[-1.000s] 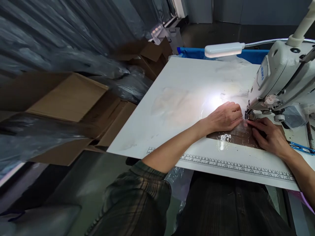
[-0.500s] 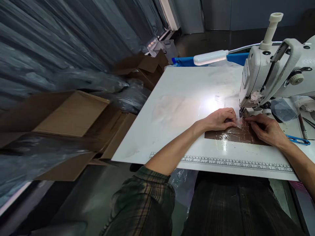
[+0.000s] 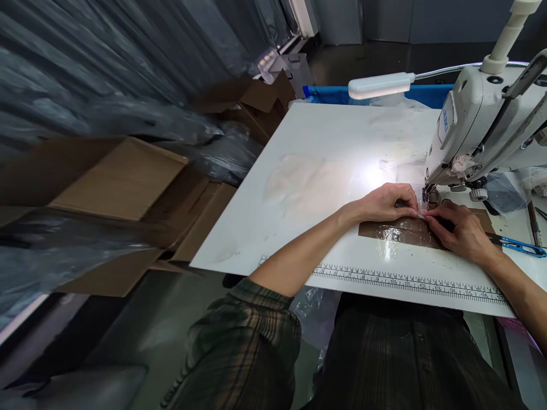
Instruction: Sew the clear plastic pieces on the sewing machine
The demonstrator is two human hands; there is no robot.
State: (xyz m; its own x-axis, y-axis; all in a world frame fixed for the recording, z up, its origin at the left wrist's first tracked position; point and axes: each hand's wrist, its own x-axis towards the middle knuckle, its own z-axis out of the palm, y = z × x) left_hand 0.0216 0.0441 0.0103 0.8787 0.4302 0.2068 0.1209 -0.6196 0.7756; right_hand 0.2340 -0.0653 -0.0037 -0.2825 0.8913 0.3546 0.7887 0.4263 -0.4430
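Observation:
A small piece of clear plastic film (image 3: 420,207) lies just in front of the needle and presser foot of a white sewing machine (image 3: 464,122). My left hand (image 3: 391,202) is closed, thumb and fingers pinching the film's left side. From the right, my right hand (image 3: 462,230) pinches the film's near edge, its fingertips almost meeting the left ones. Under both hands a shiny brown patch (image 3: 391,232) covers part of the white table (image 3: 299,239). Blue thread snips (image 3: 519,245) lie to the right of my right wrist.
A white lamp (image 3: 380,85) on a bendable arm reaches over the table's far edge. Printed along the near edge is a ruler scale (image 3: 384,281). Open cardboard boxes (image 3: 123,176) and plastic sheeting stand to the left. A translucent grey piece (image 3: 506,193) lies right of the needle.
The view has shifted, so the machine appears farther right. My right fingertips have come back from beside the presser foot to the film's near edge, closer to my left hand.

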